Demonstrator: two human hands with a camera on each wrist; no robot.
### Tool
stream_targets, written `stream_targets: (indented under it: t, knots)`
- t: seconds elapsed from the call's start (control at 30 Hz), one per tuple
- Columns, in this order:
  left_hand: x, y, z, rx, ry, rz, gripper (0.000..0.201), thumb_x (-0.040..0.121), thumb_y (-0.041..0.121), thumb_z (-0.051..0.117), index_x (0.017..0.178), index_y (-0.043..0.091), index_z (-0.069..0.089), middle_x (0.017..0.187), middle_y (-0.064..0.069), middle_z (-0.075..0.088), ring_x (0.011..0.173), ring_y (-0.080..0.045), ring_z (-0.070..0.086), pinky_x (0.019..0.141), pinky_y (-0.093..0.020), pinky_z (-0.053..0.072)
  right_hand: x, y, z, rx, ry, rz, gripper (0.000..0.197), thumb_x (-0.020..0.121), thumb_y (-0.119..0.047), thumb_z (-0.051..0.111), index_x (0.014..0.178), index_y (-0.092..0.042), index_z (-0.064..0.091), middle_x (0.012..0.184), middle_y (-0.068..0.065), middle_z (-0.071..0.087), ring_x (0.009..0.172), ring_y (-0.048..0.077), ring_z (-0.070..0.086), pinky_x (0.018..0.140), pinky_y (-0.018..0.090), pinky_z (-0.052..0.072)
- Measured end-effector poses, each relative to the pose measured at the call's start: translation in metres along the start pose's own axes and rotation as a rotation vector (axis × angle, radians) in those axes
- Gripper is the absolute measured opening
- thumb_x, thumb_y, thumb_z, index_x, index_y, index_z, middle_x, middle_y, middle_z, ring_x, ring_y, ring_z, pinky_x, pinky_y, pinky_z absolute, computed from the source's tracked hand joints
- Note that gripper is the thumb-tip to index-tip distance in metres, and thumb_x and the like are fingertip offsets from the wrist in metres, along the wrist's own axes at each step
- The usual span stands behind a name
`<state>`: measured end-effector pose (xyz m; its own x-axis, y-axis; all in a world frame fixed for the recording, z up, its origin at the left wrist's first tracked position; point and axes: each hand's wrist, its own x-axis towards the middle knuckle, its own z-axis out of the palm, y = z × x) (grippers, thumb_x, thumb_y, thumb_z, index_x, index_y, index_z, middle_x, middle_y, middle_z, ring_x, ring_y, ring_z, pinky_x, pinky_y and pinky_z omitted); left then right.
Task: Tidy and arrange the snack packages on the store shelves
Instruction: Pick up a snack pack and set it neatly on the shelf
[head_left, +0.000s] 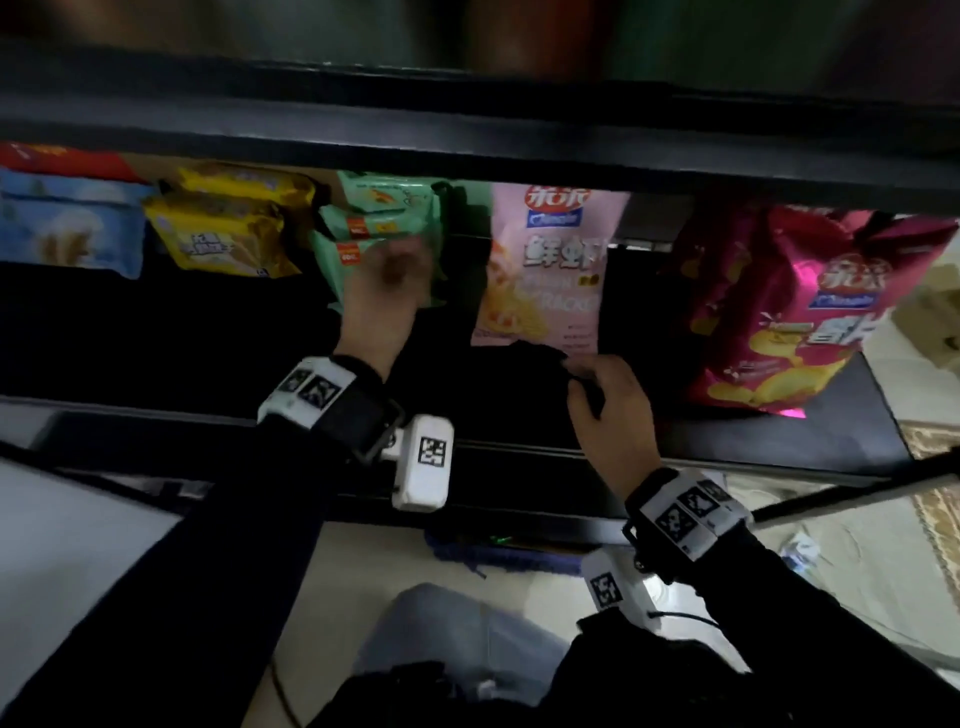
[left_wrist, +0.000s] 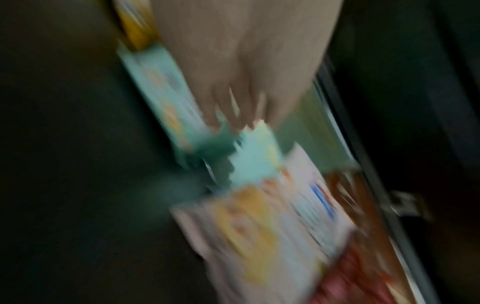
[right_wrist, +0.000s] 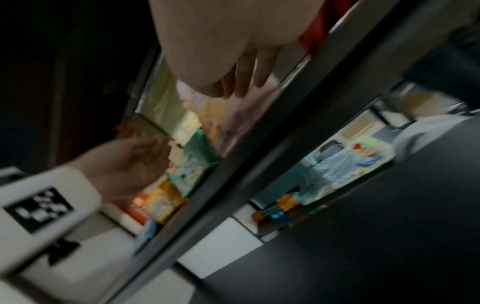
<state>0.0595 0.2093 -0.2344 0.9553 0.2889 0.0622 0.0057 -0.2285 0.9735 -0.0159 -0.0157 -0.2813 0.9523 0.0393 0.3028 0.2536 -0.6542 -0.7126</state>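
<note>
Snack packages, head view: I see the pink bag (head_left: 543, 270) upright on the dark shelf (head_left: 208, 322), between the green packs (head_left: 382, 234) and the magenta bag (head_left: 774, 312).
Left hand (head_left: 382, 306): blurred at the green packs; grip I cannot tell.
Right hand (head_left: 613, 410): fingers loosely curled just below the pink bag, holding nothing.
Left wrist view: too smeared; fingers (left_wrist: 233, 107) reach the green packs (left_wrist: 161, 98).
Right wrist view: fingers (right_wrist: 244, 82) relaxed, empty.
Step, I judge: straightening the green stack; next, squaring the pink bag.

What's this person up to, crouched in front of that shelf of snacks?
A person is straightening snack packs on a dark store shelf. The left hand reaches to the stack of green packs; blur hides whether it grips them. The right hand is at the bottom edge of the upright pink bag. Yellow packs and a magenta chip bag sit alongside.
</note>
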Motion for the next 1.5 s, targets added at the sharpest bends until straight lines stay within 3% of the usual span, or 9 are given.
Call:
stream_targets:
  t: [0.13, 0.2, 0.3, 0.37, 0.5, 0.73, 0.97, 1.23, 1.5]
  knots:
    - [0.018, -0.034, -0.057, -0.029, 0.234, -0.097, 0.020, 0.090, 0.004, 0.059, 0.110, 0.001, 0.055, 0.115, -0.014, 0.063, 0.106, -0.022, 0.061, 0.094, -0.027, 0.049, 0.042, -0.062, 0.049, 0.225, -0.250, -0.019, 0.033, 0.091, 0.002, 0.052, 0.124, 0.000, 0.052, 0.123, 0.016, 0.057, 0.115, 0.029, 0.055, 0.099, 0.032, 0.043]
    - [0.035, -0.044, -0.074, -0.049, 0.131, -0.171, 0.044, 0.087, 0.007, 0.067, 0.125, -0.001, 0.046, 0.125, -0.013, 0.059, 0.116, -0.023, 0.057, 0.102, -0.040, 0.046, 0.069, -0.092, 0.076, 0.232, -0.333, 0.033, 0.050, 0.092, -0.004, 0.054, 0.139, -0.003, 0.038, 0.139, 0.013, 0.045, 0.129, 0.020, 0.042, 0.103, 0.016, 0.032]
    - [0.049, -0.055, -0.086, -0.018, -0.119, -0.192, 0.059, 0.087, 0.011, 0.069, 0.138, 0.006, 0.041, 0.136, -0.010, 0.055, 0.124, -0.023, 0.053, 0.106, -0.042, 0.043, 0.100, -0.118, 0.108, 0.420, -0.242, 0.253, 0.061, 0.087, 0.001, 0.062, 0.140, -0.002, 0.031, 0.125, 0.006, 0.050, 0.108, 0.007, 0.046, 0.073, -0.009, 0.032]
    - [0.058, -0.059, -0.089, 0.040, -0.254, -0.144, 0.049, 0.089, 0.014, 0.067, 0.134, 0.004, 0.049, 0.132, -0.010, 0.059, 0.121, -0.023, 0.056, 0.105, -0.044, 0.044, 0.113, -0.120, 0.124, 0.488, -0.188, 0.394, 0.052, 0.085, 0.001, 0.064, 0.130, -0.005, 0.039, 0.108, -0.002, 0.053, 0.099, 0.009, 0.050, 0.064, -0.004, 0.039]
    - [0.070, -0.063, -0.096, 0.088, -0.362, -0.120, 0.041, 0.091, 0.021, 0.066, 0.128, 0.005, 0.057, 0.128, -0.011, 0.062, 0.118, -0.026, 0.059, 0.103, -0.044, 0.045, 0.118, -0.110, 0.144, 0.418, -0.148, 0.493, 0.056, 0.084, -0.010, 0.070, 0.132, -0.003, 0.044, 0.128, 0.009, 0.059, 0.117, 0.022, 0.056, 0.096, 0.030, 0.049]
    - [0.059, -0.068, -0.125, -0.124, -0.500, -0.256, 0.046, 0.087, 0.039, 0.067, 0.127, 0.018, 0.057, 0.120, 0.003, 0.066, 0.106, -0.012, 0.066, 0.078, -0.027, 0.056, 0.092, -0.106, 0.143, 0.645, -0.015, 0.565, 0.062, 0.075, -0.029, 0.080, 0.125, -0.009, 0.049, 0.113, 0.003, 0.066, 0.097, 0.014, 0.067, 0.073, 0.027, 0.057]
    - [0.054, -0.057, -0.140, -0.443, -0.464, -0.324, 0.008, 0.095, 0.022, 0.056, 0.088, 0.022, 0.061, 0.085, 0.012, 0.074, 0.078, -0.002, 0.068, 0.055, -0.014, 0.050, 0.089, -0.114, 0.141, 1.021, -0.133, 0.665, 0.022, 0.083, -0.030, 0.069, 0.101, -0.018, 0.064, 0.083, -0.005, 0.074, 0.056, 0.005, 0.062, 0.054, 0.017, 0.049]
    - [0.059, -0.053, -0.150, -0.209, -0.426, -0.138, 0.016, 0.097, 0.018, 0.055, 0.081, 0.022, 0.053, 0.097, 0.001, 0.064, 0.100, -0.018, 0.064, 0.082, -0.035, 0.056, 0.088, -0.119, 0.139, 0.946, -0.174, 0.643, 0.043, 0.074, -0.043, 0.072, 0.112, -0.028, 0.059, 0.106, -0.009, 0.072, 0.104, 0.014, 0.066, 0.087, 0.035, 0.053]
    - [0.055, -0.050, -0.147, -0.364, -0.469, -0.214, 0.015, 0.094, 0.017, 0.058, 0.080, 0.021, 0.057, 0.086, 0.006, 0.069, 0.085, -0.012, 0.068, 0.070, -0.028, 0.058, 0.088, -0.112, 0.127, 1.252, -0.179, 0.758, 0.060, 0.076, -0.023, 0.069, 0.132, -0.010, 0.052, 0.129, 0.012, 0.061, 0.119, 0.031, 0.058, 0.094, 0.049, 0.051]
